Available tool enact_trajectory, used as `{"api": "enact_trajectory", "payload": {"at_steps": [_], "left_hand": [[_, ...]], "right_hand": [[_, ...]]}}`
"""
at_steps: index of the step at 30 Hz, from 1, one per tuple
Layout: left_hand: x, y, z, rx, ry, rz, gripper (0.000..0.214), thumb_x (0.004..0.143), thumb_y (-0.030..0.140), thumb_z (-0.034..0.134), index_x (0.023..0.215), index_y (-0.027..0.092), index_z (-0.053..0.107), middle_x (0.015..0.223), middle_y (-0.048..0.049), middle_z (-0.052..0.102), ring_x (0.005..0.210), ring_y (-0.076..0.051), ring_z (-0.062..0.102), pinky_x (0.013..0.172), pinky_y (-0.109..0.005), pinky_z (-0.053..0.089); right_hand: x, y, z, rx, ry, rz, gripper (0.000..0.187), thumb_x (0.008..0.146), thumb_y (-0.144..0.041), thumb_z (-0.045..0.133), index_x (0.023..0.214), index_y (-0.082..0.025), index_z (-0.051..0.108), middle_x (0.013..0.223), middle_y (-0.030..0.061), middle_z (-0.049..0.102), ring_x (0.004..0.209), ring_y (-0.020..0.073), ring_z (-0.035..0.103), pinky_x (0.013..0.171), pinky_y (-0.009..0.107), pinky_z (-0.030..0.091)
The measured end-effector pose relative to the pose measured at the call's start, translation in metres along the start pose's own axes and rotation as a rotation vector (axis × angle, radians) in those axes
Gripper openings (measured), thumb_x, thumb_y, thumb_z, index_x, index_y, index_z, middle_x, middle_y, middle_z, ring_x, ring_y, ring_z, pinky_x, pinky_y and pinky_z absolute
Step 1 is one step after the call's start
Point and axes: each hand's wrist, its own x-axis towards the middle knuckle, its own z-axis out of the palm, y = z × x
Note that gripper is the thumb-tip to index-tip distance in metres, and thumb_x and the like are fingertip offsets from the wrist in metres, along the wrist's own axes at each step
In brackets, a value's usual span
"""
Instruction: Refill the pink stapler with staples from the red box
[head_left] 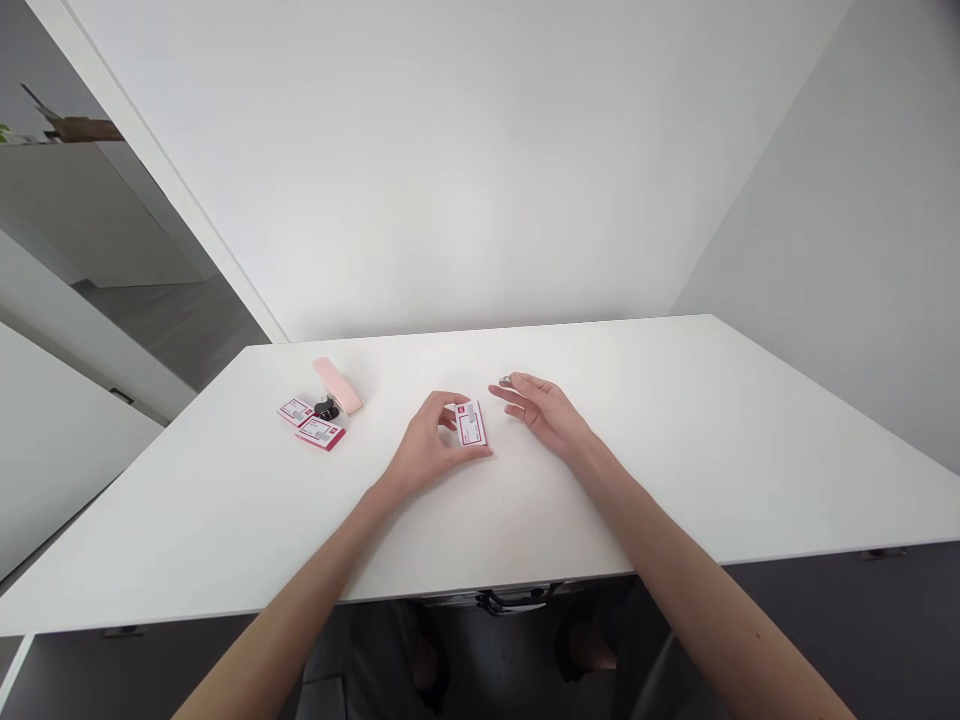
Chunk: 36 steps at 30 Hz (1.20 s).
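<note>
My left hand [433, 447] is closed on a small stack of white cards [471, 424] with red print and red edges, held by its sides over the white table. Thumb and fingers grip opposite edges of the stack. To the right, my right hand [544, 408] pinches a small silvery-grey piece [505, 381] at its fingertips; its exact kind is too small to make out. The other fingers of that hand are loosely spread, apart from the card stack.
On the left of the table [637, 450] lie two more card stacks, one behind [295, 411] and one in front [321, 433]. Small black clip-like things [326, 408] sit beside them, next to a pink stapler-like object [337, 385]. A white wall [465, 180] rises behind the table.
</note>
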Motion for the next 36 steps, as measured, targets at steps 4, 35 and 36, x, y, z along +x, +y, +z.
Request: {"api": "enact_trajectory", "payload": {"at_steps": [4, 35, 36], "left_hand": [[0.014, -0.007, 0.006, -0.129, 0.035, -0.157, 0.076, 0.063, 0.049, 0.096, 0.123, 0.023, 0.059, 0.117, -0.0084, 0.072, 0.108, -0.028, 0.069, 0.096, -0.044, 0.053], [0.019, -0.013, 0.002, -0.630, 0.009, -0.234, 0.058, 0.090, 0.064, 0.069, 0.127, 0.024, 0.051, 0.103, -0.0046, 0.072, 0.074, -0.015, 0.067, 0.074, -0.035, 0.057], [0.020, -0.012, 0.002, -0.640, 0.034, -0.238, 0.057, 0.090, 0.064, 0.069, 0.125, 0.023, 0.053, 0.100, -0.0043, 0.073, 0.072, -0.015, 0.067, 0.075, -0.036, 0.056]], "right_hand": [[0.001, 0.000, 0.001, -0.051, -0.023, 0.000, 0.027, 0.080, -0.049, 0.087, 0.091, -0.025, 0.080, 0.119, 0.0062, 0.075, 0.135, 0.0288, 0.061, 0.084, 0.030, 0.055], [-0.008, 0.002, 0.019, -0.208, -0.419, 0.087, 0.028, 0.085, -0.052, 0.084, 0.095, -0.025, 0.084, 0.110, 0.0061, 0.080, 0.113, 0.0260, 0.070, 0.117, 0.050, 0.044], [-0.008, 0.001, 0.019, -0.199, -0.403, 0.080, 0.029, 0.085, -0.053, 0.084, 0.095, -0.026, 0.084, 0.109, 0.0060, 0.080, 0.112, 0.0254, 0.071, 0.117, 0.050, 0.045]]}}
